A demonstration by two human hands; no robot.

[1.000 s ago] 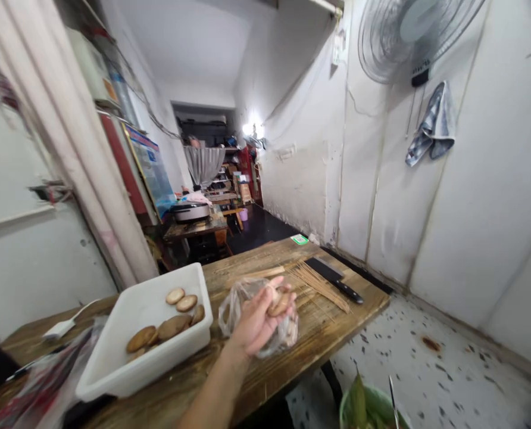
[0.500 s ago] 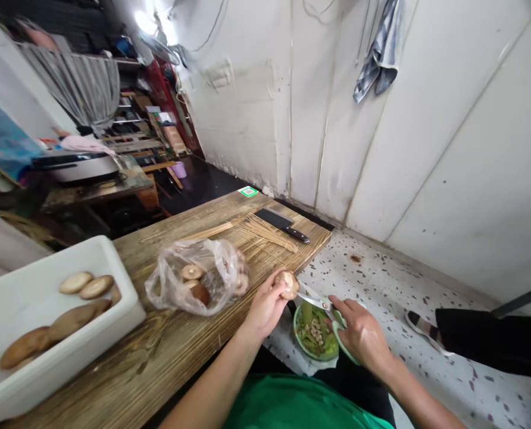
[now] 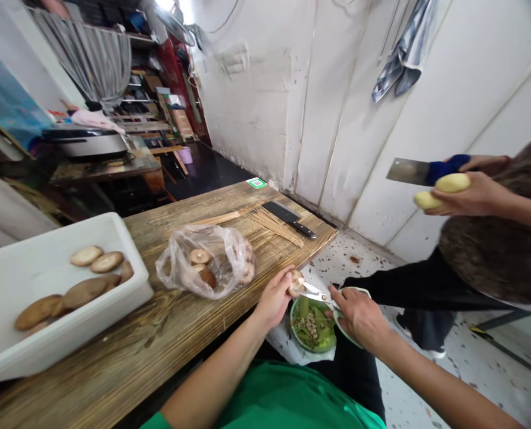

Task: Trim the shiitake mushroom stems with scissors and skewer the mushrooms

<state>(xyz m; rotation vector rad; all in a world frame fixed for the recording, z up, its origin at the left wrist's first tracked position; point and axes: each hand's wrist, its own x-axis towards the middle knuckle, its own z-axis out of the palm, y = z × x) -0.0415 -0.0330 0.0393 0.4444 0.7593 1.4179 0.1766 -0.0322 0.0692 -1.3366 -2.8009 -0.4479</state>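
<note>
My left hand grips a brown mushroom just past the table's front edge. In my right hand is a pair of scissors with pale green handles; its blades reach to the mushroom's underside. Below them a green bowl on the floor holds leafy scraps and small cut pieces. On the table, a clear plastic bag contains several mushrooms. To its left a white bin holds several more mushrooms, some with pale undersides up.
A cleaver lies by thin wooden sticks on the wooden table. At right a co-worker's hands hold another cleaver with a blue handle and two peeled potatoes. A wall runs behind.
A co-worker carrying a cleaver and potatoes has come into view at right. The scissor blades now overlap the mushroom more. My view has shifted slightly.
</note>
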